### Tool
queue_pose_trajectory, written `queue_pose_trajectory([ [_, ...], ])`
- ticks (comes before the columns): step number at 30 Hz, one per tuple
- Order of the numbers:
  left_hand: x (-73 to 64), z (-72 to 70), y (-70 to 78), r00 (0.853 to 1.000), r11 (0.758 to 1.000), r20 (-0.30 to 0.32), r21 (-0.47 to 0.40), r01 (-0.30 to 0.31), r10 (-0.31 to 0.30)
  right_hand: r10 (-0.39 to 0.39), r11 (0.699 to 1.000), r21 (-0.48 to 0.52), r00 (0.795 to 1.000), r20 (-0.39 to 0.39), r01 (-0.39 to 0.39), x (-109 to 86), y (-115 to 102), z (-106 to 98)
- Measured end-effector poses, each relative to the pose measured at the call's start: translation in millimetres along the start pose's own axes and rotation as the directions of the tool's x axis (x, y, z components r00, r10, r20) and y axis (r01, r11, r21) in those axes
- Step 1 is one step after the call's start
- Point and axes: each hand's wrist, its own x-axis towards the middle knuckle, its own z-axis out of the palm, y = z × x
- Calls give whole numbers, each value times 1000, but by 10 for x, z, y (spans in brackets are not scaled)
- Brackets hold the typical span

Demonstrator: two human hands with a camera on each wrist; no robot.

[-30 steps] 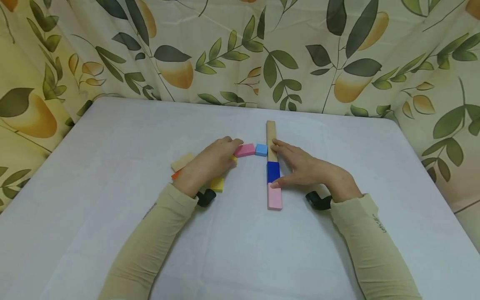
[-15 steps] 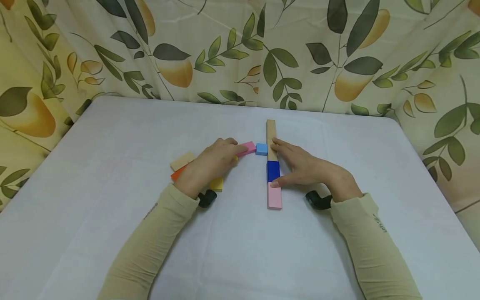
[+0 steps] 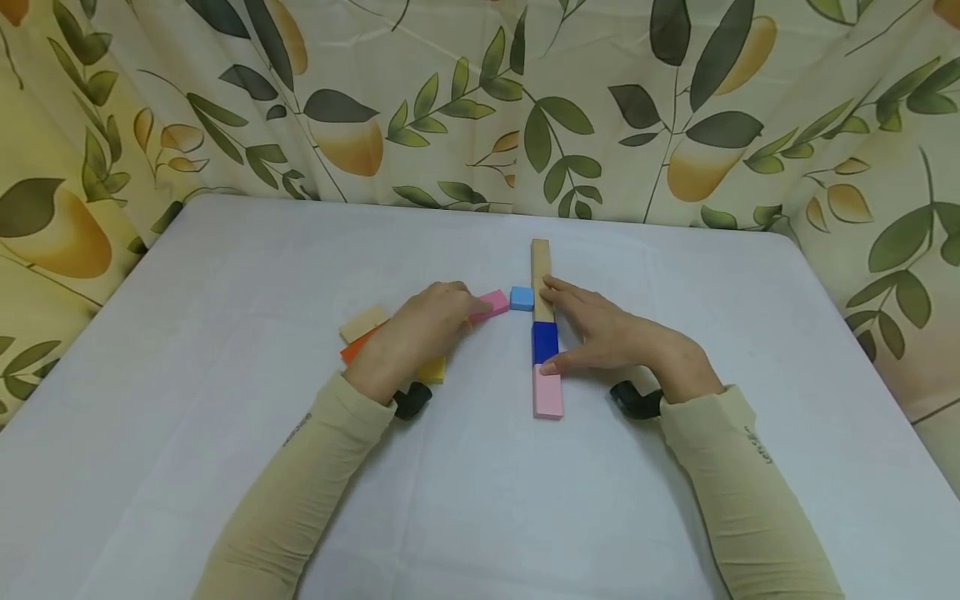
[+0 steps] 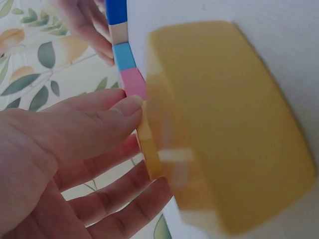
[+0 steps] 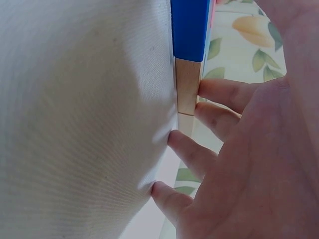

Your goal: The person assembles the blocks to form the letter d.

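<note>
My left hand (image 3: 423,327) pinches a pink block (image 3: 491,305) between thumb and index finger; its other fingers are spread beside a yellow block (image 4: 152,159) in the left wrist view. Right of the pink block lies a small light blue block (image 3: 522,298), set against a column of blocks. That column runs from natural wood (image 3: 542,279) at the far end through dark blue (image 3: 545,342) to pale pink (image 3: 547,392). My right hand (image 3: 611,332) rests along its right side, fingertips at the wood, thumb on the pale pink block.
Partly under my left forearm lie a wooden block (image 3: 363,323), an orange block (image 3: 358,344) and a yellow block (image 3: 432,370). A large yellow block (image 4: 229,124) looms close in the left wrist view. The white table (image 3: 465,500) ends at a patterned curtain (image 3: 450,100).
The left end of the pink block has swung slightly toward the person, so it lies more slanted. My left hand shifted down slightly with it. My right hand has stayed in place.
</note>
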Motion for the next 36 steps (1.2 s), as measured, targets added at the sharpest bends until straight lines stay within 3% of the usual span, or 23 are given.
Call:
queue_pose_trajectory([
  [14,-9,51,24,999,999,-42,45,26,-24,0,1000,-7,1000,2,0,16,-13,-3],
  [20,14,72,12,997,996,-44,58,68,-65,4,1000,-1,1000,3,-4,27,-19,2],
  [36,82,97,-21,976,987,-147,-30,156,-159,17,1000,15,1000,-5,-17,34,0,14],
])
